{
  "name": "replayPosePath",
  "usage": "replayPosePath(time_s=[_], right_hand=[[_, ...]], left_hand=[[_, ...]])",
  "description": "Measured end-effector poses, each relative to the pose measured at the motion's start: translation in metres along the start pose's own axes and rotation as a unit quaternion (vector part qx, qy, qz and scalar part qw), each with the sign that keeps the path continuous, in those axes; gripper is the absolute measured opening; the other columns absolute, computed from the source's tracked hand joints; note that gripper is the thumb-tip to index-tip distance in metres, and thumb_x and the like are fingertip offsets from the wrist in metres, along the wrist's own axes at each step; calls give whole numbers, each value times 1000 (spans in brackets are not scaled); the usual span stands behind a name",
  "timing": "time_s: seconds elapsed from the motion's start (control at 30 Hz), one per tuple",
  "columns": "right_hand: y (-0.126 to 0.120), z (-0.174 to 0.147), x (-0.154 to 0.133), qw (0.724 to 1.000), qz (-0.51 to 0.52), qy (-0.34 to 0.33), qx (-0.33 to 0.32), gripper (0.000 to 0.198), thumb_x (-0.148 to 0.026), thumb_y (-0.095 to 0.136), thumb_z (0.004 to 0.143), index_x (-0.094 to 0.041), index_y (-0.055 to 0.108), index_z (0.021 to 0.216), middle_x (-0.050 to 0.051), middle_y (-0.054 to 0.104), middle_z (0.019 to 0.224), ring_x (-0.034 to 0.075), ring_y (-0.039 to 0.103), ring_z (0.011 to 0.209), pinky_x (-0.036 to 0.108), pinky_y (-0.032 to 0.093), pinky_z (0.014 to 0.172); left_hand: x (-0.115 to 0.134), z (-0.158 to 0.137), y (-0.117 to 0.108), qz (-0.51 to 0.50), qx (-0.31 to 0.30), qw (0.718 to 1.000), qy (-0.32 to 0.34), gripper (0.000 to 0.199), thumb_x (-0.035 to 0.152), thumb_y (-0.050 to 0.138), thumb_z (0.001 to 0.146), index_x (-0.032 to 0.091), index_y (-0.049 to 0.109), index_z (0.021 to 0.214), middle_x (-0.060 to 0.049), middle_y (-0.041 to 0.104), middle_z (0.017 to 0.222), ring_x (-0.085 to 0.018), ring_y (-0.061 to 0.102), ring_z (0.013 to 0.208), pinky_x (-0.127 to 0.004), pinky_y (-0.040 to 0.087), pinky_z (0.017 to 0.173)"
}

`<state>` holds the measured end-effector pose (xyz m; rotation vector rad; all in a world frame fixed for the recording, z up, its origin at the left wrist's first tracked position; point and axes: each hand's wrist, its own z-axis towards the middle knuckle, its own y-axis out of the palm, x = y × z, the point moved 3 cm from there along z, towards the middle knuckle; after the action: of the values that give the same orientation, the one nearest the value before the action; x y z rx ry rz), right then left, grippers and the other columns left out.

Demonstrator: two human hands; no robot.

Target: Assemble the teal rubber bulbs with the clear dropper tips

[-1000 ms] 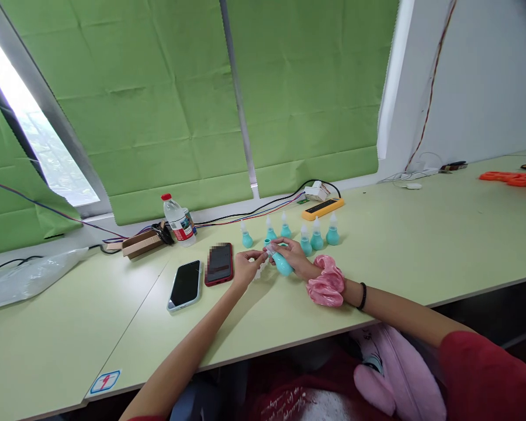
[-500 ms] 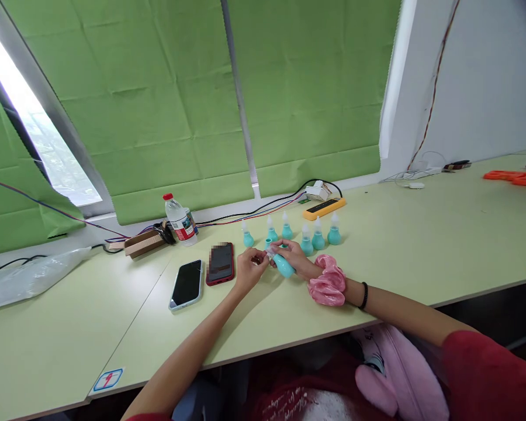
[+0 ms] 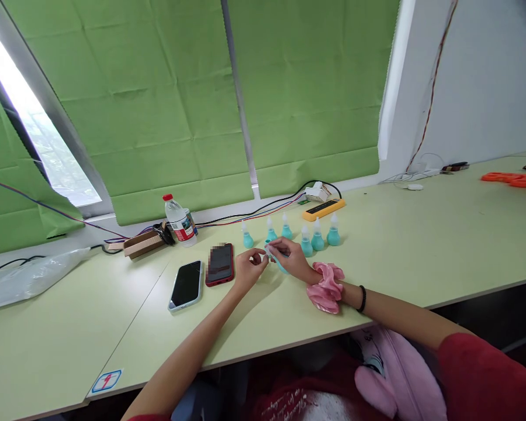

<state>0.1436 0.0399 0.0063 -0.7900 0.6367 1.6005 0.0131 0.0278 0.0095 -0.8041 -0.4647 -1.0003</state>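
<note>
In front of me, both hands meet at a teal nasal aspirator bulb (image 3: 282, 267) with a clear tip. My right hand (image 3: 293, 258) is closed round it from above, hiding most of the bulb. The thumb and fingers of my left hand (image 3: 249, 268) pinch at the clear tip (image 3: 267, 250), whose exact shape is too small to make out. Just beyond my fingers, a teal bulb (image 3: 270, 235) stands upright. More upright aspirators with clear pointed tips stand around it, one at the left (image 3: 248, 239) and several at the right (image 3: 318, 241).
Two phones, one pale-edged (image 3: 186, 285) and one red-cased (image 3: 220, 264), lie left of my hands. Behind them are a red-capped bottle (image 3: 180, 221) and an open cardboard box (image 3: 143, 244). A yellow power strip (image 3: 324, 210) and cables lie along the window wall.
My right hand has turned over the bulb and its fingers have shifted to the clear tip, so less of the teal bulb shows. My left hand stays almost in place.
</note>
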Motion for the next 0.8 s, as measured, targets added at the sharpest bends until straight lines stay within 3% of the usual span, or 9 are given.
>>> replayPosePath(time_s=[0.1,0.2,0.43,0.53,0.67,0.8], right_hand=[[-1,3,6,999,30,29,12,21,-35,56,69,-17,52,79,3,60,72,14,58,61,26,49,53],[-3,4,11,999,29,38,22,23,-36,57,67,-17,53,80,4,61,74,15,58,64,26,49,54],[-4,3,11,999,15,33,9,21,-35,55,70,-17,53,80,3,60,71,12,56,55,25,48,52],[-3,0,4,999,-50,-14,4,18,-33,52,72,-19,55,83,4,61,78,14,58,65,28,48,64],[-1,-4,-2,988,-133,-69,-45,16,-29,54,72,-22,59,85,6,59,98,20,53,93,35,37,87],[-7,1,-4,984,-149,-89,-41,16,-28,52,74,-23,60,87,5,57,103,21,48,102,36,32,92]], left_hand=[[-3,1,4,-55,-55,996,-42,25,29,57,63,13,64,81,1,50,49,-7,40,45,-17,37,42],[-6,1,8,-114,-104,986,-67,28,36,57,65,12,66,78,-3,57,56,-11,47,52,-19,40,43],[-10,2,6,-113,-92,986,-86,27,39,58,63,14,67,66,-2,56,52,-8,42,43,-18,36,40],[-9,4,6,-115,-87,986,-85,23,35,61,60,13,65,63,-1,53,50,-8,42,42,-19,34,40],[-7,5,4,-30,-53,997,-37,15,25,57,62,13,58,54,1,49,48,-8,42,44,-20,34,45],[-13,6,-2,115,-20,992,51,10,19,54,62,15,56,53,1,49,50,-10,43,49,-22,35,50]])
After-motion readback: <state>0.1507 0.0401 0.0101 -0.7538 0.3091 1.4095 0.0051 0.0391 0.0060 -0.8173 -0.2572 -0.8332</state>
